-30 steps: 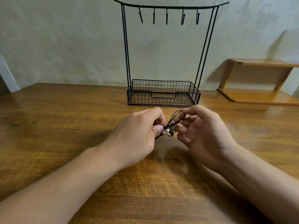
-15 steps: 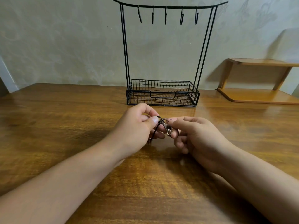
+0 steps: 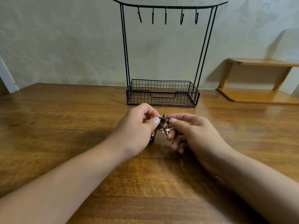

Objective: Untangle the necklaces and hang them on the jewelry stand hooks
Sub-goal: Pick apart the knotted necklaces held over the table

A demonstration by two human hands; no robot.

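A small tangle of dark cord necklaces with pale metal charms (image 3: 164,127) is pinched between the left hand (image 3: 139,126) and right hand (image 3: 192,131), each grip closed on cord, just above the brown wooden desk (image 3: 64,126), presumably so the knot can be teased apart. The black wire jewelry stand (image 3: 163,96) behind carries five bare hooks (image 3: 165,15).

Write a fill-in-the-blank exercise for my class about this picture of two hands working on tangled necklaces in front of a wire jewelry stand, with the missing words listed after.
1. The top bar of the jewelry stand carries ____ hooks.
2. Every one of those hooks is ____.
3. The left hand and right hand pinch the tangled necklaces above the wooden ____.
4. The stand's base is a wire ____.

Missing words: five; empty; table; basket
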